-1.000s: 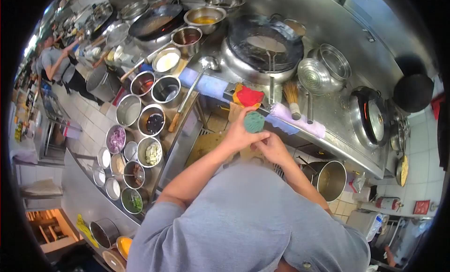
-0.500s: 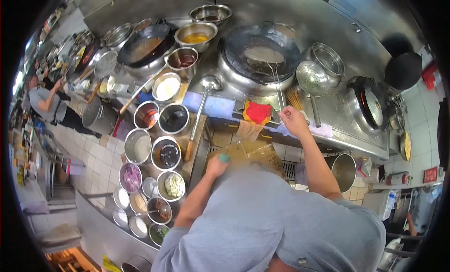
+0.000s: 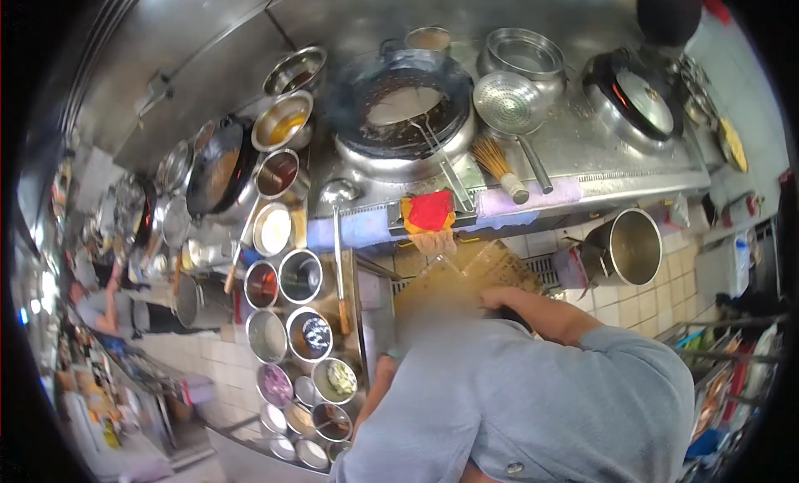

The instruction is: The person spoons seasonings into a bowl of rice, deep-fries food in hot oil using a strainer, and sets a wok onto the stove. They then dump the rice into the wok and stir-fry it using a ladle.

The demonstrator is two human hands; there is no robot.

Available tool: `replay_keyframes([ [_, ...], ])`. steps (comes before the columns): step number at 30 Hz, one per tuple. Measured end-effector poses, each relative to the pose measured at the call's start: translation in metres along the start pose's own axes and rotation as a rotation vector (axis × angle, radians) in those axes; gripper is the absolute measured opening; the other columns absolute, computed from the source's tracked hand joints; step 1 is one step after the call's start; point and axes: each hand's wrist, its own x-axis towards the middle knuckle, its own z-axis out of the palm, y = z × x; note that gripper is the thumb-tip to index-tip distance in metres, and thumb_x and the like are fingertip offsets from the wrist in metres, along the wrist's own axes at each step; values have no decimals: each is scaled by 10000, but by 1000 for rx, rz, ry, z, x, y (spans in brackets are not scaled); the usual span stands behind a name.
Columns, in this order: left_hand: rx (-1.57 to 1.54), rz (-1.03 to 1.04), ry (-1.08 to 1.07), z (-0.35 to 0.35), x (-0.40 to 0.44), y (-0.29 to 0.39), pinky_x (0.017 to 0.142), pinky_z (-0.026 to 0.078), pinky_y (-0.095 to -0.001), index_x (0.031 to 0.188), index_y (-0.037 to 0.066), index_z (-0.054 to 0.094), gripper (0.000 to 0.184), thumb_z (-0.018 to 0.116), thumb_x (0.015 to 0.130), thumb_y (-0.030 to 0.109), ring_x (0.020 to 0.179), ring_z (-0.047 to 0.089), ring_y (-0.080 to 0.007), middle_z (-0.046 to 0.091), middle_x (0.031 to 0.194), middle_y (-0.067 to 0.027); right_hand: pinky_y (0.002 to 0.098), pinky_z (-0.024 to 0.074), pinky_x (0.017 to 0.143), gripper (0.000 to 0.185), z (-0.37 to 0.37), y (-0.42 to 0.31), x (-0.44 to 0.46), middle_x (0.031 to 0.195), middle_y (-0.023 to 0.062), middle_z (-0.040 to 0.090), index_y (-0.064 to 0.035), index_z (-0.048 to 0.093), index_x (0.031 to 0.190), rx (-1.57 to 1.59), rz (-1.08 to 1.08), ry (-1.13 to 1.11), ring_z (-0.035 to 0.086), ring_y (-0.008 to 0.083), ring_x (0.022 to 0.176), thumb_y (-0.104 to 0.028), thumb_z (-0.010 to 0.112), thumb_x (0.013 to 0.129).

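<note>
My left hand (image 3: 385, 366) is low beside the bowl counter, closed around a green scrubber (image 3: 396, 352), of which only a small part shows. Close to my body and above the floor is my right hand (image 3: 493, 298); its fingers are hidden or blurred. Ahead, a long-handled metal tool (image 3: 445, 166) leans in a large wok (image 3: 404, 104), its handle reaching the counter's front edge. A red and yellow cloth (image 3: 429, 211) lies at that edge, left of the handle.
Seasoning and ingredient bowls (image 3: 266, 336) stand at left, beside a ladle (image 3: 339, 266). A perforated strainer (image 3: 509, 102) and a bamboo brush (image 3: 498, 166) lie right of the wok. A deep pot (image 3: 634, 248) stands at right. Another person (image 3: 112, 308) is at far left.
The view has turned and shifted. My right hand has left the metal tool's handle at the counter edge and come down near my body. My left hand stays low with the green scrubber.
</note>
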Motion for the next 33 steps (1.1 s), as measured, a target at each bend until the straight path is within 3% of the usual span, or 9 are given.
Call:
replay_keyframes([
  [3, -19, 69, -26, -25, -10, 14, 772, 518, -410, 936, 9, 674, 356, 669, 768, 322, 894, 666, -330, 686, 937, -185, 459, 493, 830, 406, 58, 42, -4, 1065, 194, 658, -97, 709, 1011, 272, 172, 87, 634, 355, 960, -401, 496, 846],
  [7, 59, 132, -80, -58, -18, 47, 763, 515, -406, 935, 7, 677, 360, 657, 785, 334, 887, 668, -327, 685, 930, -187, 434, 526, 754, 216, 94, 95, -12, 837, 164, 690, -103, 727, 777, 354, 232, 381, 664, 315, 813, -194, 537, 729],
  [9, 118, 151, -107, -76, -22, 75, 758, 514, -405, 934, 7, 679, 363, 651, 794, 340, 883, 669, -325, 685, 927, -188, 450, 504, 759, 251, 145, 153, 25, 931, 176, 676, -89, 713, 905, 342, 247, 425, 645, 336, 854, -232, 543, 788],
  [14, 291, 163, -137, -110, -38, 150, 747, 510, -400, 931, 5, 682, 372, 636, 815, 355, 873, 671, -322, 684, 918, -191, 409, 498, 664, 244, 150, 193, -34, 850, 161, 679, -64, 696, 929, 1181, 605, 693, 650, 305, 777, -204, 627, 742],
  [17, 441, 154, -154, -128, -57, 214, 740, 508, -397, 930, 4, 685, 379, 627, 828, 365, 867, 673, -320, 683, 913, -193, 378, 465, 487, 176, 252, 249, -32, 726, 116, 670, -73, 694, 879, 698, 117, 925, 639, 205, 604, -127, 655, 716],
  [19, 488, 151, -182, -137, -75, 268, 735, 507, -396, 929, 4, 686, 384, 621, 837, 371, 863, 673, -318, 683, 910, -194, 390, 481, 534, 252, 294, 263, -27, 749, 143, 671, -43, 687, 933, 358, 425, 576, 640, 249, 626, -142, 637, 707],
  [22, 255, 295, -354, -138, -81, 302, 763, 491, -358, 998, 13, 656, 356, 654, 838, 330, 859, 651, -249, 676, 907, -139, 397, 508, 662, 306, 277, 251, -72, 845, 184, 677, 3, 667, 991, 717, 491, 387, 651, 310, 765, -174, 597, 751],
  [24, 61, 221, -231, -127, -72, 287, 790, 475, -329, 1085, 22, 607, 369, 682, 828, 276, 882, 617, -195, 663, 946, -80, 418, 510, 770, 312, 243, 230, -91, 927, 211, 669, 17, 665, 998, 871, 898, 486, 647, 347, 888, -187, 536, 800],
  [33, -267, 271, -306, -121, -128, 325, 805, 457, -304, 1104, 24, 587, 310, 660, 857, 195, 886, 589, -163, 649, 962, -64, 416, 508, 859, 302, 46, 146, 10, 1175, 192, 610, 12, 684, 986, 731, 454, 402, 623, 344, 1025, -146, 496, 811],
])
